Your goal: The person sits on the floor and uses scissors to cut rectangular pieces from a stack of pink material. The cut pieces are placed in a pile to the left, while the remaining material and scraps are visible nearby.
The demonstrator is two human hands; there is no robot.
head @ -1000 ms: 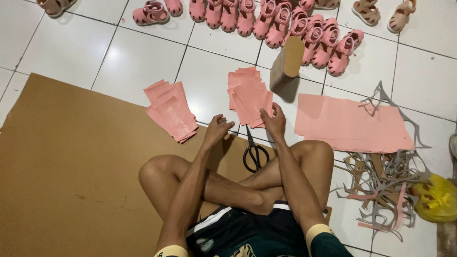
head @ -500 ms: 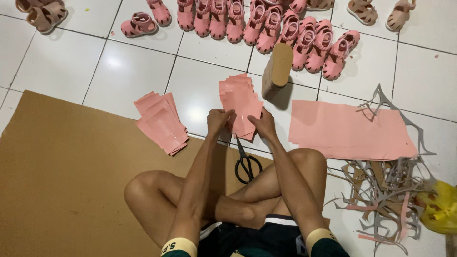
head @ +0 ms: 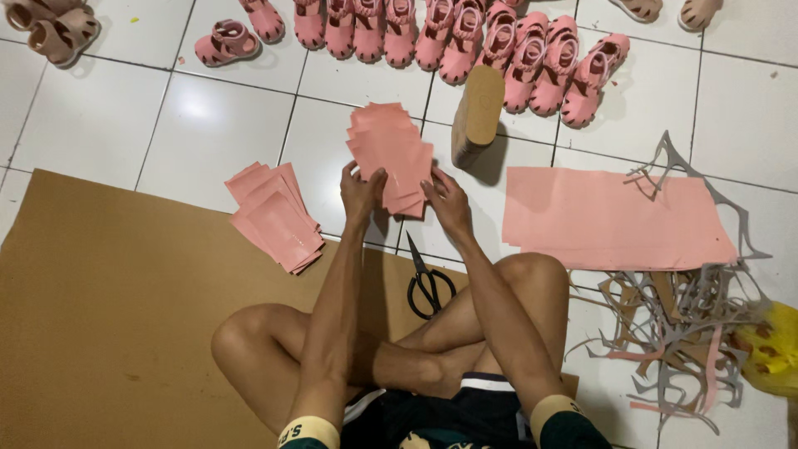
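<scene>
Both hands, left [head: 359,193] & right [head: 446,199], gripped a pink stack [head: 391,156]; 2nd stack [head: 274,218] lay cut, big sheet [head: 611,218] uncut, scissors [head: 426,278] idle.

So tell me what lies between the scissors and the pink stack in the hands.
In the head view, only bare white floor tile separates the scissors from the held pink stack; the cardboard sheet's edge runs by the scissors.

Along the top of the frame, a row of pink sandals [head: 465,37]; at centre, black scissors [head: 426,283] on white tiles; lower left, a brown cardboard sheet [head: 108,316]; right, a large pink sheet [head: 611,220] above tangled offcuts [head: 682,324].
</scene>
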